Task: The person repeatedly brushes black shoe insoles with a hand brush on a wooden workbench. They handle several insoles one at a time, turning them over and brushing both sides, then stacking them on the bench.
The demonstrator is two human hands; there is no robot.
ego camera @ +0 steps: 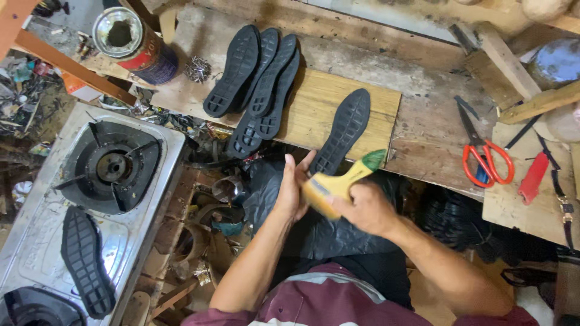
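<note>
My right hand (362,208) grips a brush with a yellow handle and green end (344,179), held over my lap. My left hand (294,187) is raised beside it with fingers spread, its palm against the brush's bristle end. Just beyond my hands a single black rubber shoe sole (343,130) lies on a pale wooden board (374,102). Several more black soles (257,78) overlap in a fan on the workbench (423,121) to the left of it.
A metal gas stove (90,181) stands at left with another black sole (86,259) lying on it. An open tin can (136,42) sits at the bench's far left. Red-handled scissors (483,154) and a red tool (534,177) lie at right. Scraps litter the floor.
</note>
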